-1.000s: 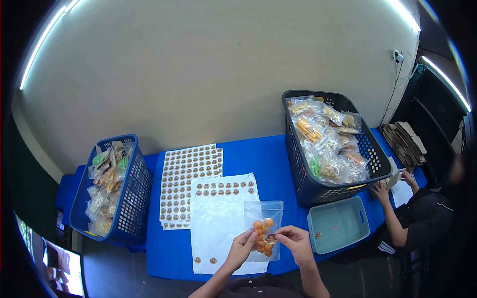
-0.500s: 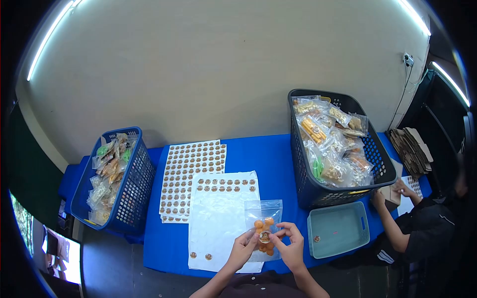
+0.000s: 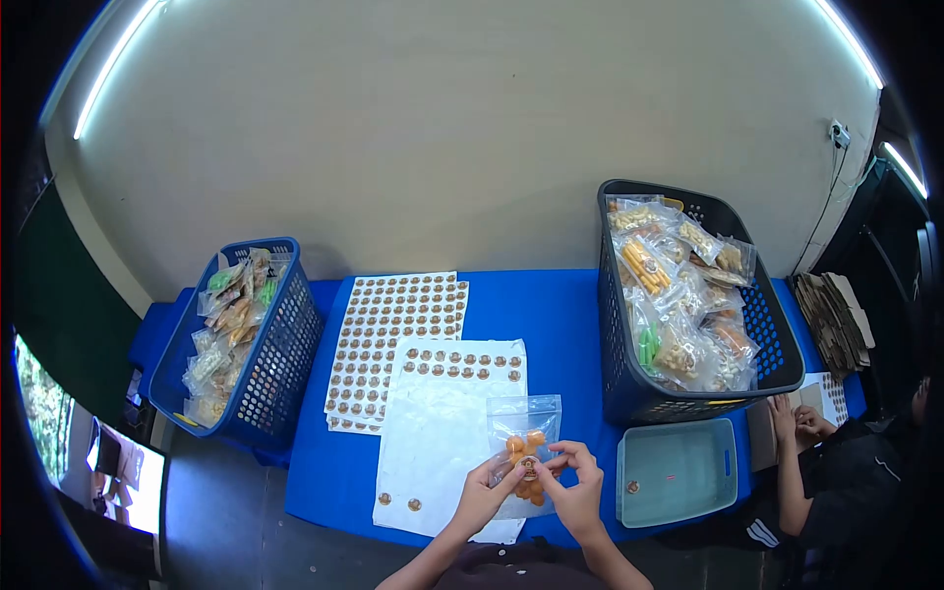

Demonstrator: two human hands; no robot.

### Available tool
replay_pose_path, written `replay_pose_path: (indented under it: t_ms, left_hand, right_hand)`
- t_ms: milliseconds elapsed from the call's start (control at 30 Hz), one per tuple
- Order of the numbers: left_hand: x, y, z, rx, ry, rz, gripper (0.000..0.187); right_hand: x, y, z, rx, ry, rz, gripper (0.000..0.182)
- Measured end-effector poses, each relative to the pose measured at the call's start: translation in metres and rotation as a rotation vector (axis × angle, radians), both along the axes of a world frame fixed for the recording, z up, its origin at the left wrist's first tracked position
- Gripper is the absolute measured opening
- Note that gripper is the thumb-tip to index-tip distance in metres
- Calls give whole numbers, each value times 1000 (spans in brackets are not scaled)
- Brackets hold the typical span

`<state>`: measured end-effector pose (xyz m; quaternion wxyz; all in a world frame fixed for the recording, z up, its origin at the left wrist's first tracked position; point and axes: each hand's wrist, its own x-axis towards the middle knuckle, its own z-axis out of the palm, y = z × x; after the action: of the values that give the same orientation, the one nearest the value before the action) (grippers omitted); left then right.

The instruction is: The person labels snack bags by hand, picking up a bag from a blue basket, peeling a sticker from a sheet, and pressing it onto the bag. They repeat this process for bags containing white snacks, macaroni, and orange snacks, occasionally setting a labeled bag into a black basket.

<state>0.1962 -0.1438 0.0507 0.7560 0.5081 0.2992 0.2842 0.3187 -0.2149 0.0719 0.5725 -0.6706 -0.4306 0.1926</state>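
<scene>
A clear plastic bag [image 3: 523, 421] of orange round snacks lies over the right edge of a white sticker sheet [image 3: 433, 452]. A round brown label sits on the bag's front. My left hand [image 3: 484, 492] holds the bag's left side, its thumb at the label. From the right, my right hand [image 3: 578, 492] grips the bag, thumb and finger also near the label. The sheet has rows of round stickers at its top and two near its lower left corner. Behind it lie fuller sticker sheets [image 3: 393, 334].
A blue basket [image 3: 265, 344] of snack bags stands left, a dark basket [image 3: 629, 383] of bags right. A green tray [image 3: 678, 511] holds a sticker. At far right a co-worker's hands [image 3: 795, 423] are by cardboard; folded cardboard [image 3: 831, 320] lies behind.
The view has shifted slightly, so the baskets and sheets appear further right. The co-worker's hands have moved closer together. My hands still hold the bag at the label.
</scene>
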Motion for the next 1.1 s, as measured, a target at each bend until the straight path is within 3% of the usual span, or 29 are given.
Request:
replay_pose_path:
  t_ms: [233, 333, 500, 867, 1100]
  left_hand:
    - [-2, 3, -6, -11, 52, -3, 40]
    - [-3, 5, -14, -57, 22, 19, 42]
    - [-6, 4, -5, -73, 42, -17, 47]
    - [-17, 9, -10, -159, 30, -167, 48]
    - [-17, 5, 7, 79, 79, -160, 50]
  right_hand:
    - [12, -1, 2, 27, 103, 48, 27]
    - [18, -1, -3, 156, 63, -110, 27]
    - [7, -3, -1, 91, 340, 49, 33]
    - [-10, 0, -13, 124, 642, 112, 11]
    - [-11, 1, -7, 75, 750, 204, 19]
